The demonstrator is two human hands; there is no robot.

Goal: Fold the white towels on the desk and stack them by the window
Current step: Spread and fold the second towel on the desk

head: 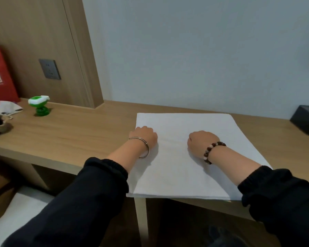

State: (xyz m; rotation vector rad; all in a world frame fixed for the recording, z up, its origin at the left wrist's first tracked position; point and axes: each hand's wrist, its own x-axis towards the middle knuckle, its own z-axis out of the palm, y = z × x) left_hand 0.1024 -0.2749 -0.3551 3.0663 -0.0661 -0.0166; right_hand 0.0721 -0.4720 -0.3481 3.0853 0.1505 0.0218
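A white towel (185, 166) lies flat on the wooden desk (70, 132), and its near edge hangs slightly over the desk's front. My left hand (144, 137) sits at the towel's left edge with its fingers curled down onto the cloth. My right hand (201, 141) sits near the towel's middle, also with curled fingers on the cloth. A faint crease runs between the two hands. The fingertips of both hands are hidden under the knuckles.
A green and white toy (40, 106) stands at the back left of the desk, near a red bag (0, 77) and some cloth items (7, 108). A black box (306, 120) sits at the far right. A wall socket (49, 69) is on the wood panel.
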